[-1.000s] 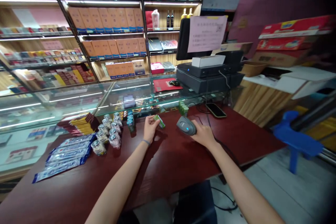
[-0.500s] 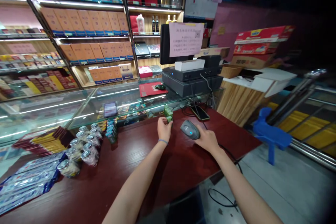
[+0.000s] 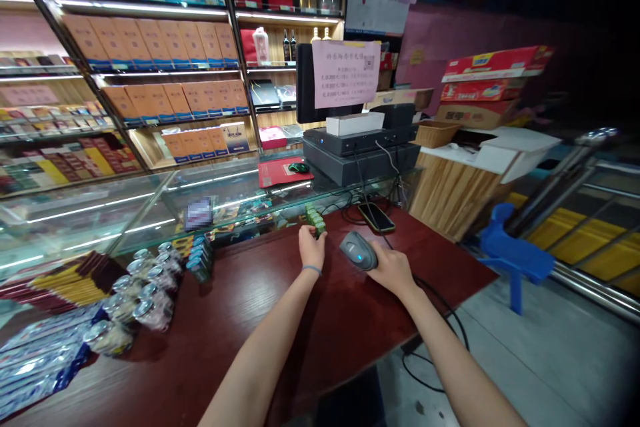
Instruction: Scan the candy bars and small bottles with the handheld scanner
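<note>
My right hand (image 3: pixel 393 268) is wrapped round a grey barcode scanner (image 3: pixel 357 251) with a small blue light, held just above the dark red tabletop (image 3: pixel 250 320). The scanner's head points left, toward my other hand. Thumb and fingers of my left hand (image 3: pixel 312 250) close on the near end of a short row of small green containers (image 3: pixel 315 217) near the tabletop's back edge. The fingers partly hide the nearest container. Further left stand a row of small blue-green containers (image 3: pixel 200 257) and several jars with silver lids (image 3: pixel 153 305).
Blue packets (image 3: pixel 45 353) and yellow-and-maroon packs (image 3: pixel 65 283) lie at the left. A phone (image 3: pixel 376 217) and cables sit at the back right. Behind are a glass counter (image 3: pixel 150 203) and a monitor (image 3: pixel 304 90). A blue plastic stool (image 3: pixel 517 257) stands at the right.
The view has shifted slightly to the right, so the shelves and jars appear further left. Both hands keep nearly the same positions, the right still round the scanner.
</note>
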The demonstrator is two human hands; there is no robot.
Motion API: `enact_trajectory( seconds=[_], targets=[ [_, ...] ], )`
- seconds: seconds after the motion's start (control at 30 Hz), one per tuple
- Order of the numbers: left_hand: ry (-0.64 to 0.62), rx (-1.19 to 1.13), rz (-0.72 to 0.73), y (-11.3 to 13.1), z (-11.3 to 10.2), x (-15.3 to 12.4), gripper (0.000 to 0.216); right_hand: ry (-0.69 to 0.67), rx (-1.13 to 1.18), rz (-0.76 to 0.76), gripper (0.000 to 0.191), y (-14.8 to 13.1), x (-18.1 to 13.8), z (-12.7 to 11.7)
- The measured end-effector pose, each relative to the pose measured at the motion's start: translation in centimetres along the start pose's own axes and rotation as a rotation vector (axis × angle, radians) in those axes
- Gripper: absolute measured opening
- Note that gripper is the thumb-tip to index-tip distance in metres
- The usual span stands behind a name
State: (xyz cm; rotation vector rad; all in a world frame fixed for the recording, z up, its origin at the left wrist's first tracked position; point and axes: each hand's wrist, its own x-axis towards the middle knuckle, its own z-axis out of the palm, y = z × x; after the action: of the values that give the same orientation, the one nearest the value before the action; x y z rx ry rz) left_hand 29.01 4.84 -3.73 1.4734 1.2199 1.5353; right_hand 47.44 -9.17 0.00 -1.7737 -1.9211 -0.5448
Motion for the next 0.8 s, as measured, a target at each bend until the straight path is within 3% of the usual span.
enact_trajectory(
  seconds=[0.23,0.37,0.47,0.57,0.8],
  targets=[
    [-0.025,-0.036,-0.024,-0.2,-0.1,-0.2,0.032,-0.001,0.006,0.001,0.036,-0.3,0.0,-0.4],
    [-0.02,-0.072,0.006,0.7,-2.0,-0.9,0.053,0.041,0.092,-0.034,0.037,-1.3,0.0,-0.7],
    [-0.047,-0.078,0.039,1.5,-5.2,-1.4,0.064,0.057,0.18,-0.09,0.029,-3.0,0.3,-1.1],
    [-0.031,-0.065,0.099,2.2,-9.6,-1.9,0.054,0.043,0.255,-0.121,0.02,-5.2,0.8,-1.4],
    [0.262,0.078,0.259,4.1,-21.0,-2.7,0.033,0.011,0.388,-0.156,0.03,-10.3,1.9,-0.1]
  ],
)
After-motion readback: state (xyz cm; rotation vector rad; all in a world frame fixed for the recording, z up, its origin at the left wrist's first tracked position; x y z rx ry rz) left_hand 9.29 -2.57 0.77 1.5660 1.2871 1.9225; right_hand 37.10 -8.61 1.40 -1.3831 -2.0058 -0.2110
